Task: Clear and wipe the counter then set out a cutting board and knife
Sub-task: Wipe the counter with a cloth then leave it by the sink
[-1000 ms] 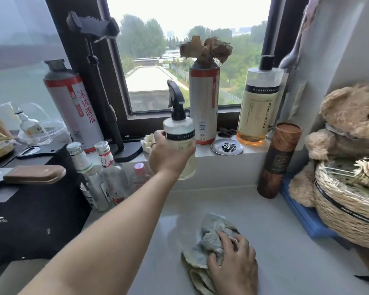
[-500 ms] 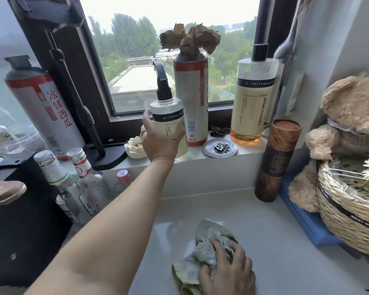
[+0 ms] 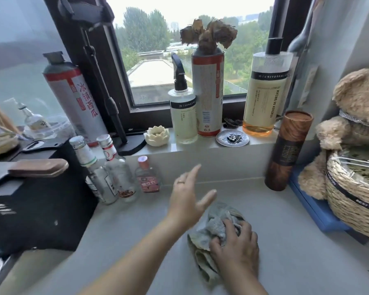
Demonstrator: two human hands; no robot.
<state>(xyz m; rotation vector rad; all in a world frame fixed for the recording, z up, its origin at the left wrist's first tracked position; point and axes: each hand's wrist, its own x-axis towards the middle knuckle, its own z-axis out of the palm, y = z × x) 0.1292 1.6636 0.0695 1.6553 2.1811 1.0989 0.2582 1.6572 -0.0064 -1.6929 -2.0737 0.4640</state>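
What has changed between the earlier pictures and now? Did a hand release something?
The left hand set the spray bottle on the windowsill beside the tall can, let it go and drew back over the counter, fingers open. The right hand stayed on the cloth, gripping it; the small glass bottles kept their places.

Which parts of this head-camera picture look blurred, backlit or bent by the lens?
Head view: the left hand looks motion-smeared, while the right hand gripping the cloth is sharper; the bright window silhouettes the dried flowers; the wide lens slants the window frame sides.
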